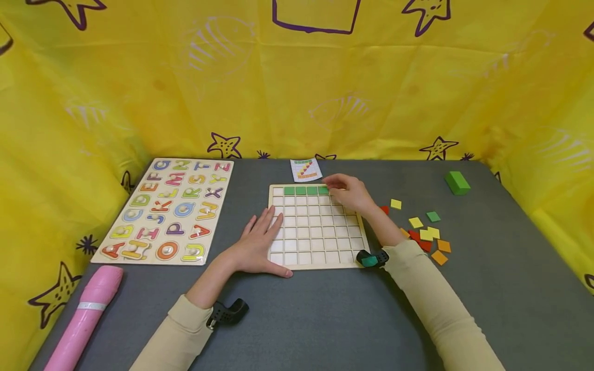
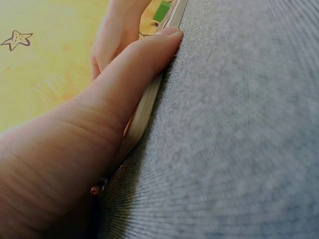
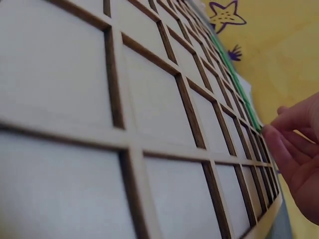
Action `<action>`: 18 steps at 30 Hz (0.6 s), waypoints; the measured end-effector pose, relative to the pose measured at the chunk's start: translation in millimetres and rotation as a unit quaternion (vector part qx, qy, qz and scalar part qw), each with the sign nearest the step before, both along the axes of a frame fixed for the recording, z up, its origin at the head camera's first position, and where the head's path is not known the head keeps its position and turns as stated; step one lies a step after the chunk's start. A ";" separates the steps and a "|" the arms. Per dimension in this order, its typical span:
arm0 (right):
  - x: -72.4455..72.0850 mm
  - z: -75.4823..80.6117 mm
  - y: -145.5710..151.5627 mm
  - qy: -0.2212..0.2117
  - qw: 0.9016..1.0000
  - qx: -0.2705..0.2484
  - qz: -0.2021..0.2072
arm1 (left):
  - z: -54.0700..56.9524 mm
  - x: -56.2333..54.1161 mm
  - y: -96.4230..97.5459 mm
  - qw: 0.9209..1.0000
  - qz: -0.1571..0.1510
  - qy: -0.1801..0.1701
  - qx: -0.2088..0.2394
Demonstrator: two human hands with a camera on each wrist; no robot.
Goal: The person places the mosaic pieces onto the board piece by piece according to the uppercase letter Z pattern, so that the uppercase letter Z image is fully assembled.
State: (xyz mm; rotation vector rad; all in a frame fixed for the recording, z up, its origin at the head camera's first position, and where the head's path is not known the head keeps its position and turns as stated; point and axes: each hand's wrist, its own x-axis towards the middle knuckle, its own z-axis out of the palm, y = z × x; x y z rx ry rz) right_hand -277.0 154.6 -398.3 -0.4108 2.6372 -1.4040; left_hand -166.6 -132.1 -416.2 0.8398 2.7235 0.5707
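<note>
A wooden grid board (image 1: 325, 267) lies in front of me, with several green square tiles (image 1: 301, 190) side by side in its far row. My left hand (image 1: 257, 246) rests with spread fingers over the board's left edge, and its thumb (image 2: 149, 52) lies along the near edge. At the far row, the fingertips of my right hand (image 1: 350, 193) pinch at the rightmost green tile (image 1: 323, 190). In the right wrist view, thumb and fingers of the right hand (image 3: 299, 154) meet at the end of the green row. The fingers partly hide the cells beside it.
Loose yellow, red, orange and green tiles (image 1: 426, 235) lie right of the board, near the right forearm. A green block (image 1: 457, 183) stands farther back. Behind the board is a pattern card (image 1: 306, 170). To the left are an alphabet puzzle (image 1: 162, 211) and a pink cylinder (image 1: 88, 314).
</note>
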 end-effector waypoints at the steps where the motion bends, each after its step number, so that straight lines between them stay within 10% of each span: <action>1: 0.9 0.3 2.5 -0.001 1.000 0.002 -0.006 | 0.0 0.1 0.3 1.000 -0.001 0.002 0.003; 18: 48.6 9.8 124.2 0.030 0.991 0.119 -0.050 | -2.2 -0.3 1.2 1.000 0.005 0.010 0.001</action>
